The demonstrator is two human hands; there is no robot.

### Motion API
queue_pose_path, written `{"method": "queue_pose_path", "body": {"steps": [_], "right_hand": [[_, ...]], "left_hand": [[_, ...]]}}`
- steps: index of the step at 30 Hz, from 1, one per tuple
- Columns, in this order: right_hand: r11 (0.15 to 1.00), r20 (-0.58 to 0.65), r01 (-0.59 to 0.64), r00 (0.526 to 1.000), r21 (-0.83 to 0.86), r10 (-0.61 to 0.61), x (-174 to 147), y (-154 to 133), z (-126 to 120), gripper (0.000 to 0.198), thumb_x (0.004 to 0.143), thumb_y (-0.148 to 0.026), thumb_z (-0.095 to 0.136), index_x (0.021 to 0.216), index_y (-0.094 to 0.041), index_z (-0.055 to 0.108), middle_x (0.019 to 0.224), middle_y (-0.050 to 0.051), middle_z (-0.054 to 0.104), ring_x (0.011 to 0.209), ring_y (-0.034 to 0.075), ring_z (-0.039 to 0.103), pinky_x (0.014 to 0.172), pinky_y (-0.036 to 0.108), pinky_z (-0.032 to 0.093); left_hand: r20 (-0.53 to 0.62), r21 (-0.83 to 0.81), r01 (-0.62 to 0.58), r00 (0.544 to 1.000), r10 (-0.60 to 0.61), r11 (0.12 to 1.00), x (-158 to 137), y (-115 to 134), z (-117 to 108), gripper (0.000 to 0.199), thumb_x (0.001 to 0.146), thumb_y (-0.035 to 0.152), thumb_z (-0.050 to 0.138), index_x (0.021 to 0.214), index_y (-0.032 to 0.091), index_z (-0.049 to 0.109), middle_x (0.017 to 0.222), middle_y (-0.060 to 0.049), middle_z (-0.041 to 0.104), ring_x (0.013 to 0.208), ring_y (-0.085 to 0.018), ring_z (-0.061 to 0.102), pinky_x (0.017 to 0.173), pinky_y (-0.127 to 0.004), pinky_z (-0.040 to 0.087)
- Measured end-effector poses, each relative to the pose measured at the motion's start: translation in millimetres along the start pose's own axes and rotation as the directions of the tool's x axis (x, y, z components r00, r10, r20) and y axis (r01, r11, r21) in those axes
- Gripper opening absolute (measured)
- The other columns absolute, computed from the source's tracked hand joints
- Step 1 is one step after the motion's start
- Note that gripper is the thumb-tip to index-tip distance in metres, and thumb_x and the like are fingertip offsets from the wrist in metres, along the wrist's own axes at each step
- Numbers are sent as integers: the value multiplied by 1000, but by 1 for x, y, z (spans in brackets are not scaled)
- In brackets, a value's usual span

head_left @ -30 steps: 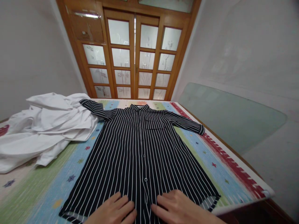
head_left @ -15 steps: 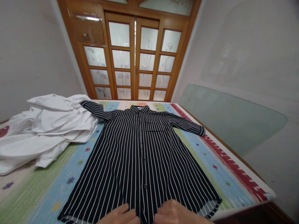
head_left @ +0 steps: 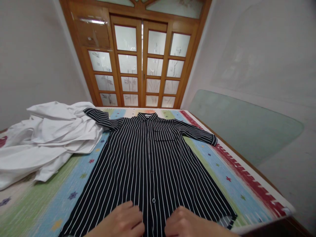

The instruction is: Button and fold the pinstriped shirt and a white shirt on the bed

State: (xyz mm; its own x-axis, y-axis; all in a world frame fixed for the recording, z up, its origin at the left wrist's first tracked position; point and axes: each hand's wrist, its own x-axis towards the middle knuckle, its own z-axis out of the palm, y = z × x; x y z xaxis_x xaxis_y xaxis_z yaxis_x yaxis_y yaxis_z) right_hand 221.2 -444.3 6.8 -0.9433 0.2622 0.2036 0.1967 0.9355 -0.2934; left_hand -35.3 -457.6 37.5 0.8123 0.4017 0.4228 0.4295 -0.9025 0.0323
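Note:
A black shirt [head_left: 133, 158] with white stripes lies spread front side up, its collar at the far end and its sleeves out to the sides. My left hand [head_left: 124, 217] is closed on the cloth low on the front, left of the button strip. On the other side of the strip, my right hand [head_left: 182, 222] has its fingers curled into the shirt too. One dark button [head_left: 153, 200] shows between and just above the hands. Both sets of fingertips are hidden under the knuckles, and the middle of the hem is out of sight.
A heap of white cloth [head_left: 56, 131] lies at the left, touching the shirt's left sleeve. Underneath is a colourful striped cover [head_left: 71, 177] on the table. A glass panel [head_left: 247, 121] leans on the right wall. Wooden doors [head_left: 142, 65] stand behind.
Both hands have moved a little up the shirt, away from me, and more of the left hand and wrist shows. The shirt's lower right hem corner has shifted slightly and its opening looks narrower.

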Motion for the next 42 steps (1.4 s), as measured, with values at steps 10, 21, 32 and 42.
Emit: {"method": "queue_pose_path", "body": {"steps": [10, 21, 32, 42], "right_hand": [[890, -408, -436, 794, 135, 451, 44, 101, -98, 21, 92, -27, 54, 77, -17, 65, 75, 2, 62, 68, 13, 55, 65, 26, 41], [612, -494, -790, 548, -41, 675, 90, 275, -129, 23, 91, -20, 49, 101, -14, 68, 110, 10, 68, 108, 21, 57, 100, 33, 38], [427, -361, -888, 460, -171, 812, 79, 349, -127, 53, 95, -31, 45, 142, -6, 45, 148, 16, 44, 138, 26, 36, 115, 35, 23], [330, -346, -892, 429, -308, 834, 74, 340, -113, 46, 98, -42, 36, 126, -15, 60, 130, 16, 58, 123, 30, 49, 101, 40, 35]], "left_hand": [[-45, 139, 421, 907, -419, 896, 43, -155, -28, 23, 95, 31, 42, 90, 17, 59, 91, -7, 63, 86, -20, 58, 81, -37, 48], [-87, 348, 686, 703, -706, 639, 104, -308, -6, 42, 95, 38, 35, 115, 9, 57, 120, -17, 62, 116, -29, 55, 103, -40, 40], [107, 471, 681, 586, -803, 560, 87, -372, 14, 62, 92, 48, 37, 143, 12, 41, 138, -18, 54, 125, -33, 50, 102, -43, 38], [161, 479, 653, 592, -790, 587, 66, -367, 6, 84, 84, 70, 35, 145, 13, 42, 133, -21, 55, 120, -37, 51, 101, -46, 38]]}}
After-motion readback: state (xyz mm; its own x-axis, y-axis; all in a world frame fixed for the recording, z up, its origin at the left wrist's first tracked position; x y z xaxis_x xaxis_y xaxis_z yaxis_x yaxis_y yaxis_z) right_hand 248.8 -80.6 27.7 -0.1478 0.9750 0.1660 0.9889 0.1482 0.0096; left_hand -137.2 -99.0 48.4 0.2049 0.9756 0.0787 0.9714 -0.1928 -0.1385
